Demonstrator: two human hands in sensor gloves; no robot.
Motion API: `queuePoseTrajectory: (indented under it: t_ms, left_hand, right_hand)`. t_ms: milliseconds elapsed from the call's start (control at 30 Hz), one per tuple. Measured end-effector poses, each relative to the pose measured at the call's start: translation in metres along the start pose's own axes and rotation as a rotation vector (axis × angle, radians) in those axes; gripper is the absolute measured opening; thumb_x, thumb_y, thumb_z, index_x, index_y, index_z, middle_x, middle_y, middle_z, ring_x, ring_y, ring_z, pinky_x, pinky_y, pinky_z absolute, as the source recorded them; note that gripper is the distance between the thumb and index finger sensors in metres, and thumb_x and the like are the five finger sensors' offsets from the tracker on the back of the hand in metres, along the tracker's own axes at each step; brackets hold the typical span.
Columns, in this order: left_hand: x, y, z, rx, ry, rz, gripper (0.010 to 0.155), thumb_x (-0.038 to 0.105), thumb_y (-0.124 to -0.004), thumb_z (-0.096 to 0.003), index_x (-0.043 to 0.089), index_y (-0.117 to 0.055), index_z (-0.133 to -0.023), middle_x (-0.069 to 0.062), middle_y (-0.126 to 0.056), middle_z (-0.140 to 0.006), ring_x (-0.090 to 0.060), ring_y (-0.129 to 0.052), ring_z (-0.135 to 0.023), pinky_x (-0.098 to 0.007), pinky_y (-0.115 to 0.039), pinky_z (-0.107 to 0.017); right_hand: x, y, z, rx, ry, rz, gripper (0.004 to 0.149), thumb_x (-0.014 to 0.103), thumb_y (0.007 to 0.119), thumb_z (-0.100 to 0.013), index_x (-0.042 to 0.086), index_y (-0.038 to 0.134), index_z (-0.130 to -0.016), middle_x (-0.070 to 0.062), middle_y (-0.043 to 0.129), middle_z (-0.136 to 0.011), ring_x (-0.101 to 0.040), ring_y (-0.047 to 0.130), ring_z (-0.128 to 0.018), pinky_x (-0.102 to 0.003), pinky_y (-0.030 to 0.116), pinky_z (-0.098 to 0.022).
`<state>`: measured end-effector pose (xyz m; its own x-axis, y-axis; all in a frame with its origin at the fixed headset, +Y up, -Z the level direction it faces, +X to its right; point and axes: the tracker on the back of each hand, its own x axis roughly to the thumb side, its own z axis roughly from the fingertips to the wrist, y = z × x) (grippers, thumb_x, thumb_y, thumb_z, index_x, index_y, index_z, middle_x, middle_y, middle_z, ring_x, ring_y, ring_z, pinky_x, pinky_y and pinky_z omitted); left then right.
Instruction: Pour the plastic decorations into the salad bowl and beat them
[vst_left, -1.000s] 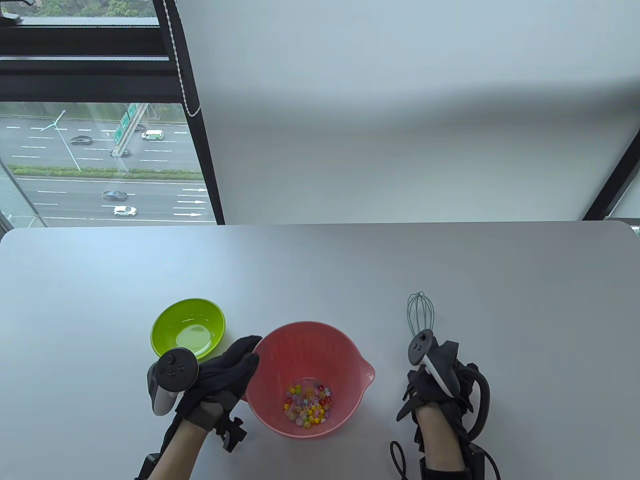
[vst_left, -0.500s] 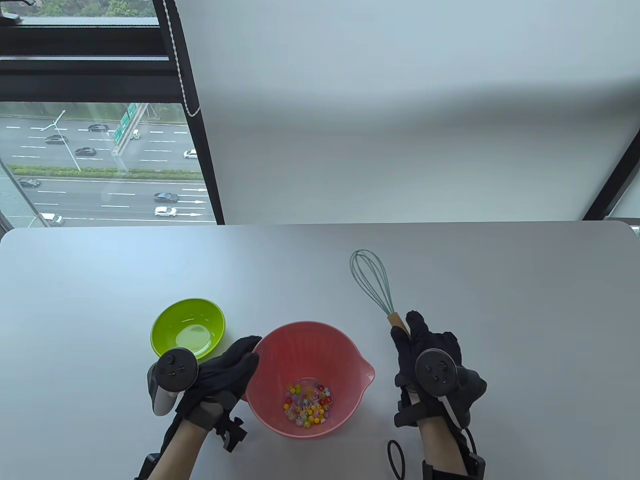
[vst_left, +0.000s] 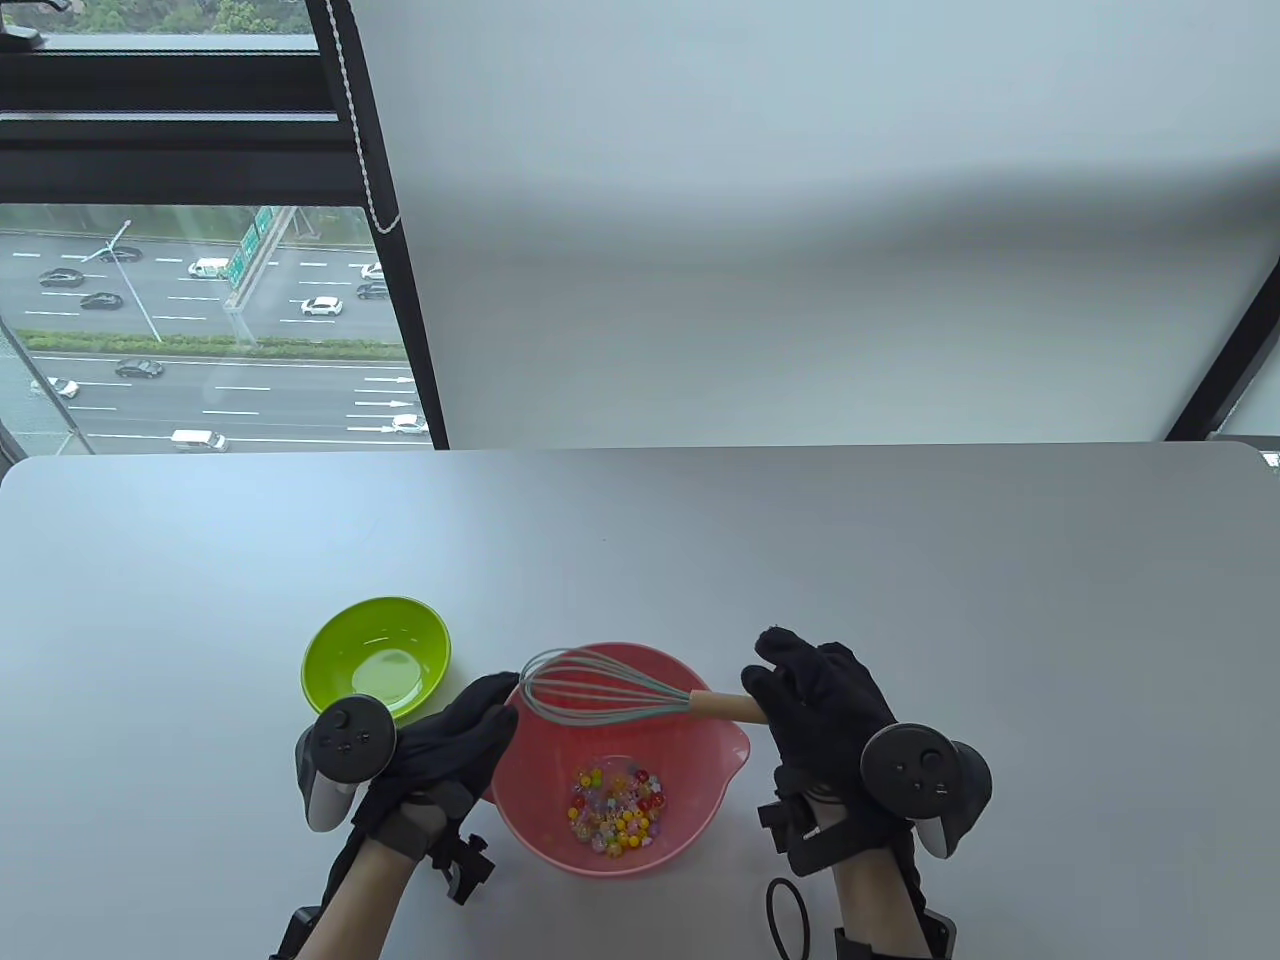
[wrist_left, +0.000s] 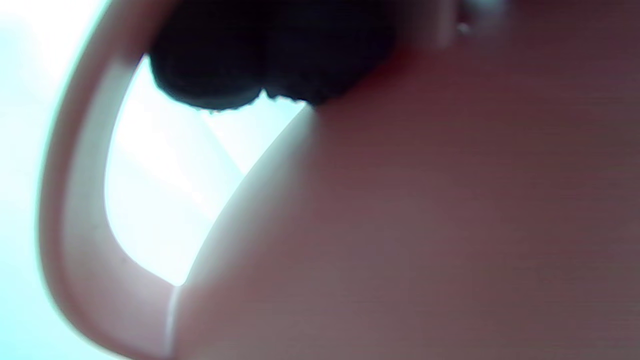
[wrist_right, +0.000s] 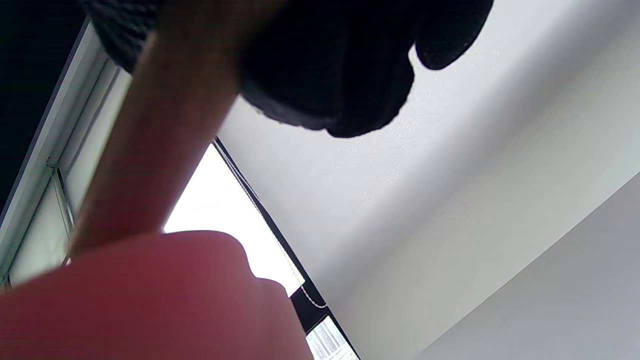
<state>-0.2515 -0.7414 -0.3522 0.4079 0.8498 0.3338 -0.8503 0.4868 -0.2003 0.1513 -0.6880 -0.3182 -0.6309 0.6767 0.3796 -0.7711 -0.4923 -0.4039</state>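
Note:
The pink salad bowl (vst_left: 700, 790) stands near the table's front edge with several coloured plastic decorations (vst_left: 615, 810) at its bottom. My left hand (vst_left: 470, 735) cups the bowl's left outer wall; up close its fingertips (wrist_left: 270, 55) lie against the pink wall (wrist_left: 425, 225) under the rim. My right hand (vst_left: 790, 685) grips the wooden handle (vst_left: 725, 707) of a teal wire whisk (vst_left: 600, 690). The whisk lies almost level, its wires over the bowl's far rim, above the decorations. In the right wrist view my fingers (wrist_right: 330, 75) wrap the handle (wrist_right: 165, 140) above the bowl (wrist_right: 150, 300).
A green bowl (vst_left: 376, 655) with nothing in it stands just left of the pink bowl, behind my left hand. The grey table (vst_left: 640, 540) reaches back to a white wall, with a window at the far left.
My right hand lifted the whisk from the table on the right and swung it left, so its wires now hang over the pink bowl. Left hand and both bowls stayed put.

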Motion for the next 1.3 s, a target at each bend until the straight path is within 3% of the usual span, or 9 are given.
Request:
queuePoseTrajectory:
  t_ms: [200, 300, 467, 600, 733, 967, 1100, 1200, 1300]
  left_hand:
    - [0.000, 0.000, 0.000, 0.000, 0.000, 0.002, 0.065, 0.057, -0.063, -0.0559, 0.009, -0.072, -0.099, -0.001, -0.094, -0.043, -0.029, -0.095, -0.042, -0.058, -0.064, -0.069]
    - [0.000, 0.000, 0.000, 0.001, 0.001, 0.001, 0.065, 0.057, -0.063, -0.0559, 0.008, -0.072, -0.099, -0.001, -0.094, -0.043, -0.029, -0.095, -0.042, -0.058, -0.064, -0.069]
    - [0.000, 0.000, 0.000, 0.002, 0.001, 0.001, 0.065, 0.057, -0.063, -0.0559, 0.008, -0.072, -0.099, -0.001, -0.094, -0.043, -0.029, -0.095, -0.042, -0.058, -0.064, -0.069]
    - [0.000, 0.000, 0.000, 0.002, 0.001, 0.001, 0.065, 0.057, -0.063, -0.0559, 0.008, -0.072, -0.099, -0.001, -0.094, -0.043, -0.029, -0.095, -0.042, -0.058, -0.064, -0.069]
    - [-0.001, 0.000, 0.000, 0.003, 0.002, 0.003, 0.066, 0.057, -0.063, -0.0559, 0.008, -0.072, -0.099, -0.001, -0.094, -0.042, -0.029, -0.095, -0.042, -0.058, -0.064, -0.069]
    - [-0.001, -0.001, 0.000, 0.003, 0.003, 0.006, 0.066, 0.057, -0.063, -0.0559, 0.008, -0.072, -0.099, -0.001, -0.094, -0.042, -0.029, -0.095, -0.042, -0.058, -0.064, -0.069]
    - [-0.001, -0.001, 0.000, 0.003, 0.003, 0.007, 0.066, 0.057, -0.063, -0.0559, 0.008, -0.072, -0.099, -0.001, -0.094, -0.042, -0.029, -0.095, -0.041, -0.058, -0.064, -0.069]
    - [-0.001, -0.001, 0.000, 0.003, 0.003, 0.010, 0.066, 0.057, -0.062, -0.0559, 0.008, -0.072, -0.099, -0.001, -0.094, -0.042, -0.029, -0.095, -0.041, -0.058, -0.064, -0.069]
    - [-0.001, -0.001, 0.000, 0.003, 0.003, 0.010, 0.066, 0.057, -0.062, -0.0559, 0.008, -0.072, -0.099, -0.001, -0.094, -0.042, -0.029, -0.095, -0.041, -0.058, -0.064, -0.069]
  right_hand:
    - [0.015, 0.003, 0.005, -0.056, -0.073, 0.128, 0.059, 0.071, 0.075, -0.049, 0.031, 0.075, -0.093, 0.020, 0.097, -0.050, -0.013, 0.094, -0.064, -0.045, 0.063, -0.073]
    - [0.031, 0.009, 0.010, -0.101, -0.200, 0.299, 0.060, 0.071, 0.074, -0.049, 0.031, 0.075, -0.093, 0.021, 0.098, -0.052, -0.012, 0.099, -0.061, -0.041, 0.067, -0.072]
    - [0.062, 0.020, 0.018, -0.140, -0.402, 0.541, 0.059, 0.070, 0.067, -0.049, 0.030, 0.078, -0.092, 0.018, 0.101, -0.053, -0.012, 0.108, -0.043, -0.037, 0.079, -0.061]
    - [0.073, 0.024, 0.020, -0.118, -0.442, 0.594, 0.060, 0.069, 0.063, -0.050, 0.030, 0.076, -0.094, 0.016, 0.100, -0.056, -0.008, 0.102, -0.026, -0.036, 0.081, -0.056]
    - [0.075, 0.029, 0.017, -0.016, -0.419, 0.545, 0.057, 0.064, 0.066, -0.051, 0.033, 0.069, -0.099, 0.017, 0.094, -0.070, -0.004, 0.095, -0.026, -0.036, 0.080, -0.058]
    - [0.075, 0.029, 0.012, 0.103, -0.286, 0.147, 0.067, 0.055, 0.083, -0.049, 0.034, 0.055, -0.107, 0.010, 0.074, -0.099, -0.012, 0.093, -0.054, -0.046, 0.065, -0.074]
    - [0.072, 0.032, 0.011, 0.162, -0.230, -0.038, 0.072, 0.053, 0.091, -0.046, 0.032, 0.058, -0.107, 0.008, 0.076, -0.100, -0.012, 0.094, -0.072, -0.048, 0.064, -0.075]
    - [0.071, 0.035, 0.011, 0.207, -0.206, -0.113, 0.070, 0.052, 0.093, -0.045, 0.029, 0.064, -0.105, 0.006, 0.081, -0.097, -0.013, 0.097, -0.072, -0.048, 0.065, -0.075]
    - [0.075, 0.040, 0.012, 0.237, -0.233, -0.032, 0.072, 0.052, 0.089, -0.047, 0.031, 0.056, -0.108, 0.006, 0.085, -0.094, -0.016, 0.099, -0.070, -0.049, 0.062, -0.075]
